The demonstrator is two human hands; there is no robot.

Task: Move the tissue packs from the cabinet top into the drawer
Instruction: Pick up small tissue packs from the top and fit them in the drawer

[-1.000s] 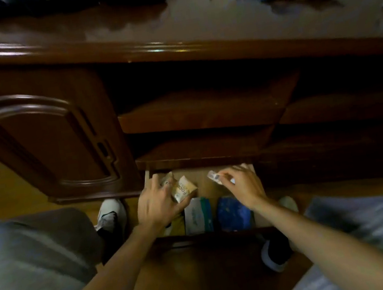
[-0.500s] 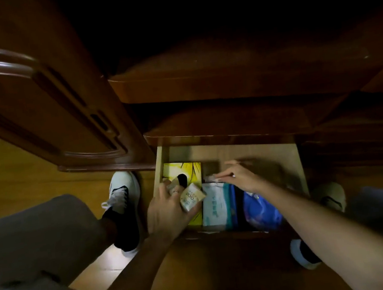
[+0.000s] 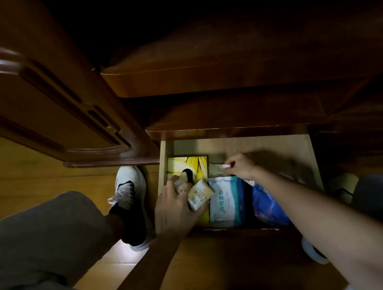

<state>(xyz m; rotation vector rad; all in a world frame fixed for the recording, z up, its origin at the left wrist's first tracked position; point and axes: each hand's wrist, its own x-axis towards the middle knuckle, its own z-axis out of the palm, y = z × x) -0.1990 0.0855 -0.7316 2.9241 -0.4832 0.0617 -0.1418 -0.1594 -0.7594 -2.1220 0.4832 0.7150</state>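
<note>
A dark, glossy brown wooden cabinet filled the upper view, its arched panel door to the left, and below it a pale wooden drawer stood pulled open over the yellow-brown plank floor. The person crouched before it, grey trouser legs to either side and a white-and-black sneaker planted just beside the drawer's left wall.

Inside the drawer lay three flat items side by side — a yellow pack with a palm-leaf print at the left, a white-and-teal soft tissue pack in the middle, and a crumpled blue plastic pack at the right, partly under the right forearm.

The left hand hovered over the yellow pack, fingers curled around a small beige pocket tissue pack printed "Face"; a ring showed on one finger. The right hand reached deeper in, fingertips pinched on a small white pack — too blurred to describe further.
</note>
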